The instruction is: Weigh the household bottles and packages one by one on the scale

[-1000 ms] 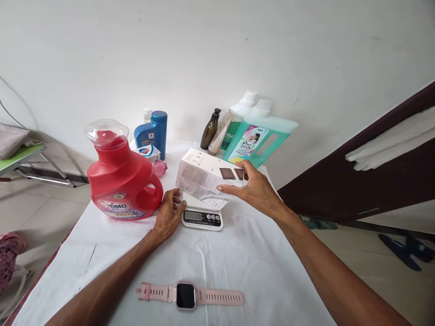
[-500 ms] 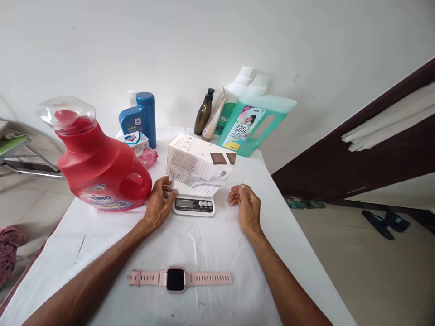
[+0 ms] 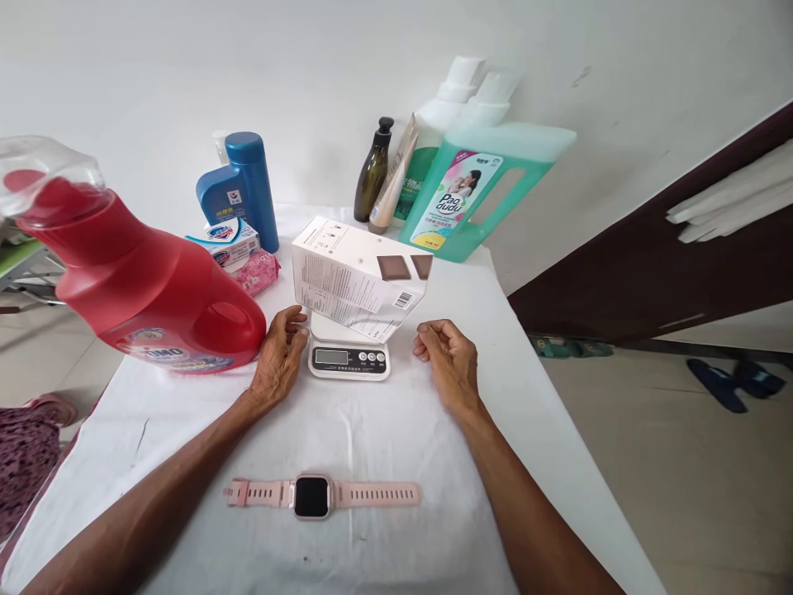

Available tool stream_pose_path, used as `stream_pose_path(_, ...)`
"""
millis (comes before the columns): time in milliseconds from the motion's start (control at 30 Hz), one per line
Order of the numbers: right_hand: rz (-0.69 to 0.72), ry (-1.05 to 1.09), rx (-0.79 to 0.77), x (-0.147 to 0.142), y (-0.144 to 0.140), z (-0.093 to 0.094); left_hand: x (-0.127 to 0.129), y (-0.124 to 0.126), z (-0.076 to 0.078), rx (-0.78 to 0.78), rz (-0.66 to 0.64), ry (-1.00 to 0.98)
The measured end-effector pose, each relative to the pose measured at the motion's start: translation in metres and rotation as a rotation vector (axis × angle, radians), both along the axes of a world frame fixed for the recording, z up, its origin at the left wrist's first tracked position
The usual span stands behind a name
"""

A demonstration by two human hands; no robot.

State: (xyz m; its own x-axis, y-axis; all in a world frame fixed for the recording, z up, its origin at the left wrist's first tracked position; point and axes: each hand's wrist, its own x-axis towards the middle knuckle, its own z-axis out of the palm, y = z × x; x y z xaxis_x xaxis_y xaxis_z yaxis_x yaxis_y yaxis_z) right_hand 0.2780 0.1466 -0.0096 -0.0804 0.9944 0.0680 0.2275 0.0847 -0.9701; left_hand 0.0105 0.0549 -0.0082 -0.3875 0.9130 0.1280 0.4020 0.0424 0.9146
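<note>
A white kitchen scale (image 3: 350, 360) with a dark display panel lies on the table, and a white printed box (image 3: 347, 285) rests tilted on its platform. My left hand (image 3: 278, 359) rests left of the scale, thumb and fingers loosely apart, holding nothing. Right beside it stands a red OMO detergent bottle (image 3: 167, 289). On the other side of the scale, my right hand (image 3: 452, 364) is loosely curled, thumb against the fingers, with nothing seen in it and apart from the box. Nearer to me, a pink smartwatch (image 3: 311, 497) lies flat with its strap spread out.
Behind on the left are a blue bottle (image 3: 248, 194), a soap box (image 3: 232, 244) and a pink packet (image 3: 258, 273). A dark pump bottle (image 3: 372, 178), a beige tube (image 3: 393, 186) and a green jug (image 3: 489, 186) stand by the wall. Slippers (image 3: 719, 384) lie on the floor.
The view has shifted, with the table objects appearing slightly higher. My left thumb has drawn back from the scale's edge. My right fingers have curled in to meet the thumb.
</note>
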Motion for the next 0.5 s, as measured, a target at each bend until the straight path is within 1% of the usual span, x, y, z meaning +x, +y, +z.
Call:
stream_pose_path(267,-0.005,-0.024,0.001,0.001,0.0,-0.002,-0.002,0.0,-0.005,0.04,-0.044,-0.029)
stream_pose_path(500,0.008,-0.048,-0.006,0.001,0.0,-0.002,-0.003,0.003,-0.016,0.101,0.001,0.006)
